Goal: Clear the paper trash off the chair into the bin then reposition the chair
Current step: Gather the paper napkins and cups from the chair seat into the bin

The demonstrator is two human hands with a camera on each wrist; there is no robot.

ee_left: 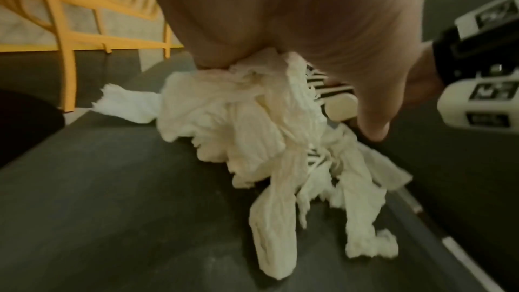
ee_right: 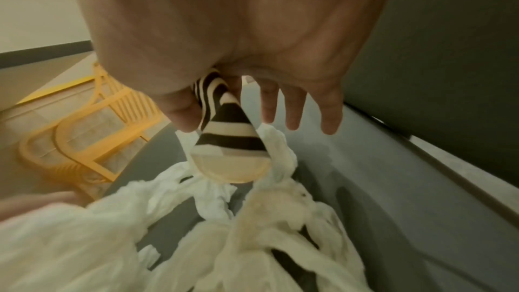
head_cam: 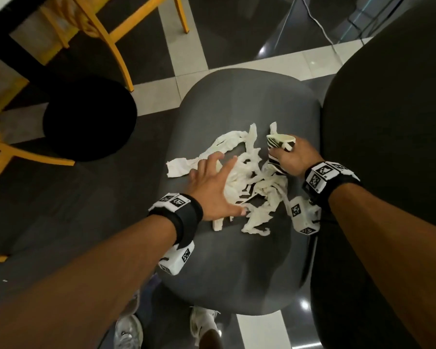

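Torn white paper strips point(head_cam: 247, 137) lie heaped on the grey chair seat point(head_cam: 237, 104). My left hand point(head_cam: 230, 183) rests flat on the heap with fingers spread and straight; in the left wrist view its thumb point(ee_left: 370, 123) hangs beside the paper strips point(ee_left: 252, 130). My right hand point(head_cam: 278, 151) pinches a crushed black-and-white striped paper cup point(head_cam: 280, 141) at the heap's far right. In the right wrist view the cup point(ee_right: 227, 141) sits between thumb and forefinger of that hand point(ee_right: 213, 106), the other fingers straight, above the paper strips point(ee_right: 168, 230). A striped scrap point(head_cam: 244, 197) shows under the strips.
A round black bin point(head_cam: 88, 119) stands on the floor left of the seat. Yellow wooden chairs point(head_cam: 106, 34) stand beyond and beside it. The chair's dark backrest point(head_cam: 388, 122) rises on the right. My shoes point(head_cam: 129, 333) are at the seat's near edge.
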